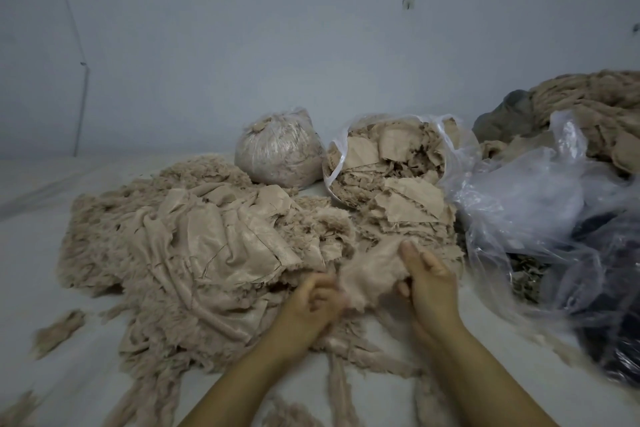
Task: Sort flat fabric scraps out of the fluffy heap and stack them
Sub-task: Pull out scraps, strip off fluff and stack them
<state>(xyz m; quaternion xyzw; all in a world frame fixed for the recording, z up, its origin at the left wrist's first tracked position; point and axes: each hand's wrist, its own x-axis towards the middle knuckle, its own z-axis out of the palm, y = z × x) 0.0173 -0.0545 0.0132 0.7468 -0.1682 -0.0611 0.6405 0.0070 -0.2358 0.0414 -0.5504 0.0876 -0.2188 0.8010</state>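
Note:
A wide beige fluffy heap (162,253) covers the white surface at left and centre, with flat, smooth scraps lying on top of it. A stack of flat beige scraps (408,211) sits just beyond my hands. Between both hands is a fuzzy beige piece (370,270). My left hand (318,302) pinches its left edge with curled fingers. My right hand (426,277) grips its right side, thumb on top. The underside of the piece is hidden.
A tied clear bag of fluff (280,149) and an open clear bag of scraps (391,156) stand at the back. Crumpled clear plastic bags (540,204) with dark contents fill the right. More beige fabric (595,107) is piled at far right. Loose tufts (59,329) lie on the surface.

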